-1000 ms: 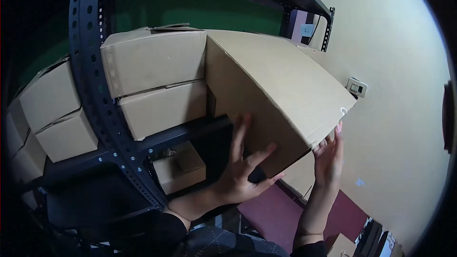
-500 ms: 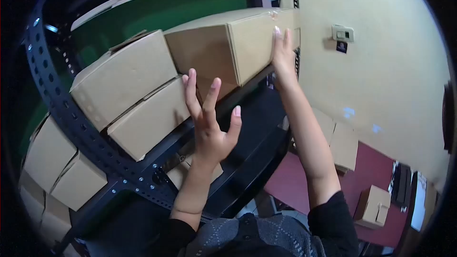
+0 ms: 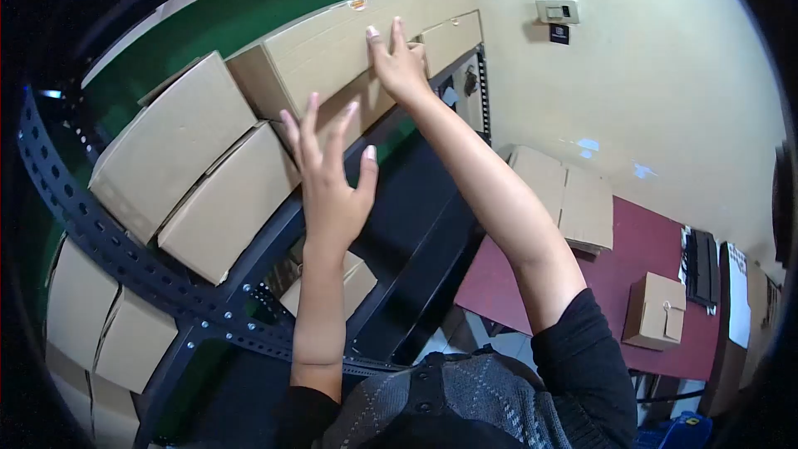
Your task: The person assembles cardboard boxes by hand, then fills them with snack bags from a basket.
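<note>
A long cardboard box (image 3: pixel 332 41) lies on the upper part of the black metal shelf (image 3: pixel 399 108), against stacked boxes on its left. My right hand (image 3: pixel 399 66) rests against its front face, fingers stretched out. Below it, another box (image 3: pixel 357 104) shows partly behind my hands, and a smaller box (image 3: pixel 453 43) sits at the right. My left hand (image 3: pixel 332 175) is raised with fingers spread, in front of the lower box, holding nothing. Two stacked boxes, the upper box (image 3: pixel 179 145) and the lower box (image 3: pixel 233 199), stand left of it.
More boxes (image 3: pixel 137 341) are at the far left behind the perforated shelf post (image 3: pixel 108 233). At the right, a dark red table (image 3: pixel 640 241) holds flat cardboard (image 3: pixel 586 208), a small box (image 3: pixel 657 312) and a black keyboard-like object (image 3: pixel 702 270). A switch (image 3: pixel 559 10) is on the wall.
The long box has shifted left toward the stacked boxes and now shows its front face. My right hand moved left with it. The view has turned somewhat, and my left hand stays spread.
</note>
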Demonstrator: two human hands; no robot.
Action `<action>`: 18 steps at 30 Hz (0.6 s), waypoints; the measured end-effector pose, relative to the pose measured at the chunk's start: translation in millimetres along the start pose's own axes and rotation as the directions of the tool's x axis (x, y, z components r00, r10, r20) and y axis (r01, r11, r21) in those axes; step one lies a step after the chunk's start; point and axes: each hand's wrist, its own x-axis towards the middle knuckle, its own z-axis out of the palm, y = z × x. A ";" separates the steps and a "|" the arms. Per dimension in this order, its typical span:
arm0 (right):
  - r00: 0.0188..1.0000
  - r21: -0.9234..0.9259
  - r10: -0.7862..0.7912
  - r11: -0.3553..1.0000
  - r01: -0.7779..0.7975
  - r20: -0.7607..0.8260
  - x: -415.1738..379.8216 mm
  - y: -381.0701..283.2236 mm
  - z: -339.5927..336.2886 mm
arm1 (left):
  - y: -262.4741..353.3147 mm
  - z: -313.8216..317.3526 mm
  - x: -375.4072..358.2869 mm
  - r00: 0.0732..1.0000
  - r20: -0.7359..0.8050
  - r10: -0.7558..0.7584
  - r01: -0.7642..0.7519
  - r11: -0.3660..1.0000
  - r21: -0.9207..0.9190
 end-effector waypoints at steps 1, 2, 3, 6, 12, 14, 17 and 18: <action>1.000 -0.047 -0.027 0.999 0.028 0.010 1.0 2.4 -1.5 | 6.8 -1.1 0.1 0.997 -0.024 -0.068 0.066 0.997 -0.041; 0.998 -0.095 -0.054 0.994 0.056 0.022 1.6 5.0 -5.4 | 6.5 0.8 -1.6 0.998 -0.050 -0.043 0.042 0.999 -0.014; 0.999 -0.112 -0.051 0.992 0.051 0.011 3.9 11.4 -12.7 | 7.8 5.9 -3.5 0.991 -0.124 -0.055 0.044 0.995 -0.088; 0.945 -0.060 -0.197 0.974 0.219 0.262 2.8 29.6 -43.6 | 17.8 14.2 -14.9 0.966 -0.256 -0.025 -0.009 0.992 -0.130; 0.858 -0.311 -0.179 0.881 0.358 0.481 -98.8 67.4 -161.1 | 75.2 79.7 -79.4 0.996 0.086 -0.027 0.061 0.904 -0.423; 0.880 -0.428 0.028 0.881 0.203 0.473 -133.0 104.0 -209.5 | 104.8 114.7 -106.3 0.961 0.271 -0.054 0.208 0.786 -0.582; 0.879 -0.519 0.351 0.842 -0.147 0.322 -186.8 159.0 -291.0 | 152.1 154.8 -141.4 0.863 0.501 0.065 0.338 0.663 -0.668; 0.899 -0.568 0.382 0.798 -0.203 0.214 -207.5 178.5 -320.1 | 167.6 166.7 -152.0 0.826 0.547 0.138 0.336 0.659 -0.673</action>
